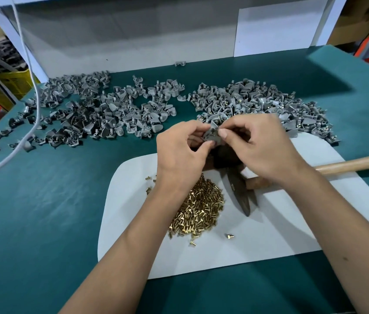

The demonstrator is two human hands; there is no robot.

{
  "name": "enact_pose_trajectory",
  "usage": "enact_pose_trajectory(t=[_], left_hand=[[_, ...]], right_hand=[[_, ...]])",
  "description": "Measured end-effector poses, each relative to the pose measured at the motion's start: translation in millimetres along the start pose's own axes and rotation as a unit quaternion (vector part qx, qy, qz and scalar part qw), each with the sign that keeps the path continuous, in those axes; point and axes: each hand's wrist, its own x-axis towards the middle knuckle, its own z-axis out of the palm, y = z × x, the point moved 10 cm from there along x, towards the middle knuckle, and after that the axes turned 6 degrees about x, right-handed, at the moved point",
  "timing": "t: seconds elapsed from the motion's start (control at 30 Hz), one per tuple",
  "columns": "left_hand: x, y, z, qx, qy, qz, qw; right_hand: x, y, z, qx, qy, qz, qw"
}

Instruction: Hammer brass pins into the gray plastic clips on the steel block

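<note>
Both hands meet over the middle of the table on one gray plastic clip. My left hand holds the clip from the left with curled fingers and thumb. My right hand pinches it from the right with thumb and forefinger. Whether a pin sits between those fingertips cannot be told. Under the hands a dark steel block shows only partly. A heap of brass pins lies on a white sheet, by my left wrist. The hammer lies beneath my right wrist, its wooden handle pointing right, its dark head toward me.
Two wide piles of gray clips lie at the back, one on the left and one on the right. A white cable runs down the left side across the green table. A white panel closes the back edge.
</note>
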Motion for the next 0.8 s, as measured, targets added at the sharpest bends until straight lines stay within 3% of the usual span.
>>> enact_pose_trajectory(t=[0.13, 0.27, 0.33, 0.57, 0.63, 0.73, 0.8], left_hand=[[1, 1, -2, 0.030, -0.004, -0.006, 1.000], [4, 0, -5, 0.071, -0.020, 0.005, 0.997], [5, -1, -5, 0.098, -0.029, 0.011, 0.995], [6, -17, -6, 0.044, -0.033, -0.033, 0.998], [6, -19, -5, 0.029, -0.033, -0.046, 0.998], [6, -20, -3, 0.016, -0.039, -0.057, 0.997], [6, -23, -1, 0.001, -0.049, -0.066, 0.997]], right_hand=[[3, 15, -17, -0.039, -0.109, 0.024, 0.993], [-21, 40, -11, -0.089, -0.302, 0.089, 0.945], [-35, 48, -2, -0.126, -0.346, 0.104, 0.924], [-46, 48, 8, -0.125, -0.353, 0.089, 0.923], [-44, 41, 3, -0.074, -0.362, 0.096, 0.924], [-25, 20, -12, 0.014, -0.297, 0.076, 0.952], [-11, 10, -21, 0.005, -0.218, 0.044, 0.975]])
